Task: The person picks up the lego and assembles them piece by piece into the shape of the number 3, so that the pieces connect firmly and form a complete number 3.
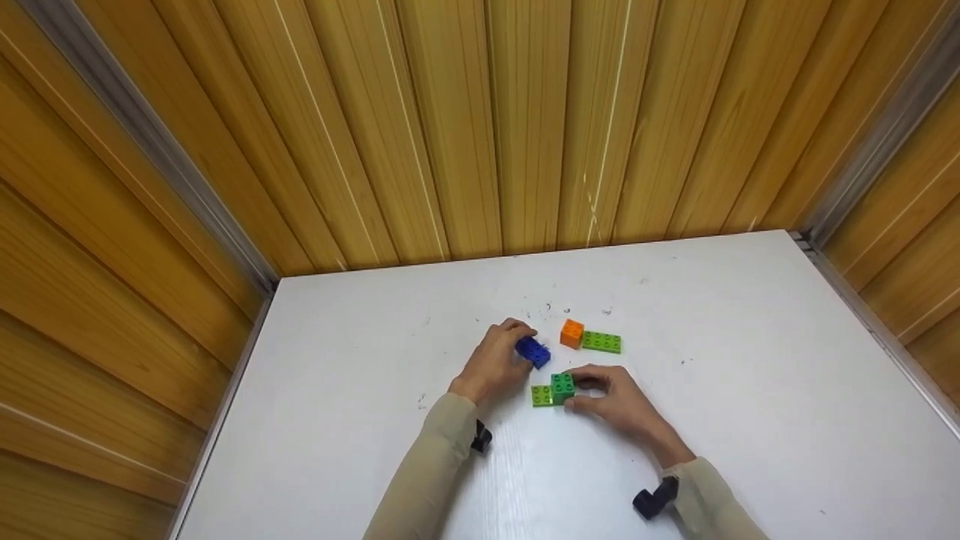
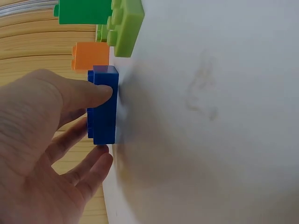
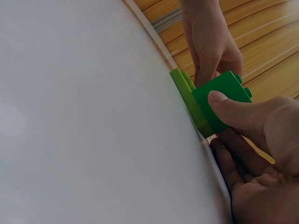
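Note:
My left hand (image 1: 495, 364) grips a blue brick (image 1: 533, 352) on the white table; in the left wrist view the thumb lies on the near side of the blue brick (image 2: 105, 112). My right hand (image 1: 619, 401) pinches a dark green brick (image 1: 562, 384) that sits on the right part of a light green plate brick (image 1: 541, 396). The right wrist view has the thumb against the side of the green brick (image 3: 223, 100), above the light green one (image 3: 189, 100).
Behind the hands, an orange brick (image 1: 571, 334) stands against the left end of another light green plate brick (image 1: 602, 342). Wood-patterned walls border the white table (image 1: 337, 337) at the back and sides. Small dark marks dot its surface.

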Motion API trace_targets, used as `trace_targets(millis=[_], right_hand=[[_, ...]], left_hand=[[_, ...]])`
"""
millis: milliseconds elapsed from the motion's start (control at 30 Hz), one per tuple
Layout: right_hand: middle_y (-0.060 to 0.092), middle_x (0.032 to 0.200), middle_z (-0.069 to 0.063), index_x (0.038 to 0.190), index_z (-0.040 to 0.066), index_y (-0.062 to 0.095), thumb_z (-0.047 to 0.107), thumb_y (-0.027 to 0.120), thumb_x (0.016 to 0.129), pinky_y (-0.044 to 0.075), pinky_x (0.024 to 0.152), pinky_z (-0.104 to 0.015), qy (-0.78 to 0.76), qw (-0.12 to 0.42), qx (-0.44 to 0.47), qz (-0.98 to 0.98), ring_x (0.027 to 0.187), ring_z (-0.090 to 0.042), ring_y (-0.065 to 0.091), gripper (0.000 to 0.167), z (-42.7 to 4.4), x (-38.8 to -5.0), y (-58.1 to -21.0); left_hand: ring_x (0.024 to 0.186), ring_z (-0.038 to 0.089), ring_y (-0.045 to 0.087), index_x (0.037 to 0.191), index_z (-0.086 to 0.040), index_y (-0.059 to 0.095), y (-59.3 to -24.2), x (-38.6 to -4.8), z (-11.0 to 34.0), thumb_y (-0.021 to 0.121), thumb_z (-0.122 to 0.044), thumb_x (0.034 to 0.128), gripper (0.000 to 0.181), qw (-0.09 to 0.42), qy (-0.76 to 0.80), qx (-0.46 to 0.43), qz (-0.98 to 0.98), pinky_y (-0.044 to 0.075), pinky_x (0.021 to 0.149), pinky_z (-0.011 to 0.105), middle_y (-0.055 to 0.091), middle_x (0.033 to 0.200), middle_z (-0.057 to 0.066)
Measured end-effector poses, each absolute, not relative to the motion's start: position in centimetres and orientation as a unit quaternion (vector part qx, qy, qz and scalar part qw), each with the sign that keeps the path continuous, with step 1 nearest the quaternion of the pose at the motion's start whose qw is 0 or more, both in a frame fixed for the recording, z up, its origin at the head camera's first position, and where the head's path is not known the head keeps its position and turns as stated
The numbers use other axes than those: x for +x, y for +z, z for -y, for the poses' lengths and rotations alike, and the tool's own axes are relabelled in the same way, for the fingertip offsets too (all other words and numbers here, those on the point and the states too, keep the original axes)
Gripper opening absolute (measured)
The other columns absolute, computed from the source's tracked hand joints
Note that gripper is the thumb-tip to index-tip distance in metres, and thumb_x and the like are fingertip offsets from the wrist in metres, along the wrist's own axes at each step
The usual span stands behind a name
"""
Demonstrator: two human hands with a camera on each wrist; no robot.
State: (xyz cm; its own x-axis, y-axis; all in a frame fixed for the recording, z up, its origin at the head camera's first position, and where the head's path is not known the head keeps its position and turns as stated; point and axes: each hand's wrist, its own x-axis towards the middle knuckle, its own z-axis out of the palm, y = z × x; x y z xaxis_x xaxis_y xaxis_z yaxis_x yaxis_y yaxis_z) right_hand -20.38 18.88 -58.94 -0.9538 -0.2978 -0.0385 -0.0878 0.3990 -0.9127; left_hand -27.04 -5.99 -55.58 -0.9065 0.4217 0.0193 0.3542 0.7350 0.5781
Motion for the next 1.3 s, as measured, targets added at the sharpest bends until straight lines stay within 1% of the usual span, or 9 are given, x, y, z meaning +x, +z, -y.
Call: trace_targets(millis=[133,367,533,633,833,967,1133,1200,1300], right_hand=[[0.075,0.129,-0.007,0.131,0.013,0.075,0.022,0.089,0.087,0.055,0.108,-0.038,-0.543,0.101,-0.115,-0.826,0.12,-0.025,0.07,0.047,-18.8,-20.3,-58.8],[0.076,0.128,-0.01,0.131,0.008,0.075,0.02,0.089,0.088,0.055,0.107,-0.037,-0.542,0.096,-0.121,-0.826,0.119,-0.027,0.07,0.047,-18.8,-20.1,-58.6],[0.076,0.128,-0.011,0.132,0.007,0.074,0.019,0.088,0.088,0.055,0.108,-0.038,-0.54,0.096,-0.122,-0.827,0.12,-0.028,0.07,0.048,-18.9,-20.2,-58.6],[0.076,0.127,-0.01,0.132,0.008,0.074,0.019,0.089,0.087,0.055,0.106,-0.034,-0.542,0.1,-0.119,-0.826,0.119,-0.027,0.07,0.048,-18.8,-20.3,-58.7],[0.075,0.129,-0.007,0.133,0.011,0.074,0.021,0.089,0.088,0.053,0.103,-0.026,-0.542,0.104,-0.112,-0.827,0.119,-0.025,0.07,0.049,-18.5,-20.3,-58.6],[0.075,0.129,-0.008,0.134,0.011,0.073,0.02,0.088,0.089,0.055,0.103,-0.028,-0.54,0.097,-0.118,-0.828,0.117,-0.025,0.07,0.049,-18.4,-20.3,-58.7],[0.075,0.129,-0.009,0.134,0.009,0.073,0.019,0.088,0.089,0.055,0.105,-0.032,-0.54,0.093,-0.125,-0.827,0.117,-0.025,0.07,0.049,-18.4,-20.4,-58.8],[0.075,0.128,-0.009,0.134,0.009,0.073,0.019,0.088,0.088,0.054,0.105,-0.031,-0.541,0.096,-0.123,-0.826,0.117,-0.025,0.069,0.049,-18.5,-20.4,-58.8],[0.075,0.128,-0.008,0.134,0.01,0.073,0.021,0.088,0.089,0.054,0.104,-0.028,-0.539,0.098,-0.123,-0.827,0.117,-0.025,0.069,0.049,-18.5,-20.4,-58.7]], left_hand=[[0.127,0.024,0.055,0.14,-0.013,0.069,-55.6,-26.8,6.1,0.079,-0.012,0.0963,0.045,0.054,0.305,0.182,-0.933,0.048,0.119,0.039,0.06,0.141,0.002],[0.121,0.022,0.055,0.131,-0.014,0.073,-55.9,-26.5,6.3,0.081,-0.024,0.0965,0.037,0.049,0.299,0.153,-0.941,0.05,0.116,0.038,0.061,0.13,0.002],[0.122,0.024,0.056,0.13,-0.015,0.073,-56.0,-26.5,6.4,0.083,-0.028,0.0953,0.039,0.037,0.296,0.153,-0.942,0.049,0.116,0.04,0.062,0.13,0.002],[0.124,0.025,0.056,0.133,-0.017,0.073,-56.1,-26.6,6.4,0.084,-0.03,0.0945,0.042,0.04,0.298,0.157,-0.941,0.048,0.117,0.042,0.064,0.135,0.001],[0.124,0.025,0.057,0.134,-0.017,0.074,-56.1,-26.9,6.3,0.083,-0.025,0.0955,0.04,0.063,0.3,0.16,-0.938,0.046,0.119,0.043,0.068,0.136,0.001],[0.123,0.024,0.058,0.131,-0.015,0.075,-55.8,-26.8,6.3,0.082,-0.02,0.096,0.036,0.078,0.309,0.156,-0.935,0.047,0.119,0.043,0.069,0.133,0.004],[0.13,0.023,0.06,0.133,-0.014,0.072,-55.3,-26.7,6.6,0.082,-0.019,0.0968,0.038,0.098,0.34,0.143,-0.924,0.046,0.122,0.042,0.069,0.135,0.005],[0.134,0.023,0.059,0.135,-0.014,0.071,-55.1,-26.6,6.6,0.081,-0.018,0.0971,0.04,0.101,0.348,0.138,-0.922,0.045,0.123,0.042,0.069,0.137,0.006],[0.134,0.023,0.06,0.135,-0.013,0.071,-54.8,-26.6,6.8,0.082,-0.019,0.0967,0.041,0.097,0.352,0.144,-0.92,0.045,0.123,0.042,0.069,0.138,0.007]])
